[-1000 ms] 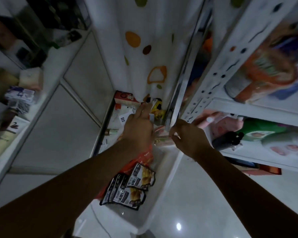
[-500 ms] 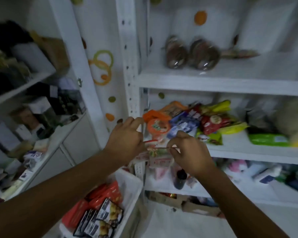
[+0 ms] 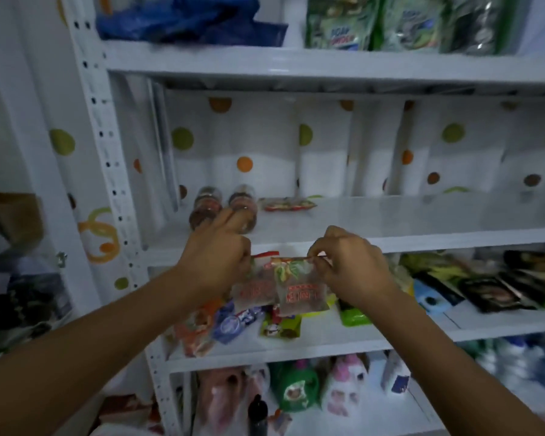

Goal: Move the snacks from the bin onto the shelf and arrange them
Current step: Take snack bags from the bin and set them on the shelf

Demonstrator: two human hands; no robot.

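My left hand (image 3: 216, 258) and my right hand (image 3: 348, 262) hold up clear snack packets (image 3: 283, 286) with red print by their top edges, in front of the white shelf's (image 3: 390, 239) front lip. The right hand pinches a packet's top corner. On that shelf lie two round jars (image 3: 224, 209) on their sides and one flat snack packet (image 3: 288, 203). The bin is out of view.
The shelf below holds a pile of colourful snack bags (image 3: 249, 322) and dark packs (image 3: 497, 287). Bottles and pouches (image 3: 340, 385) fill the lowest shelf. Green pouches (image 3: 390, 20) and a blue bag (image 3: 183, 17) sit on top. A perforated white upright (image 3: 107, 152) stands at left.
The view swung up from the bin on the floor to the shelves. Both hands rose with the packets from the bin to the level of the shelf with the jars.
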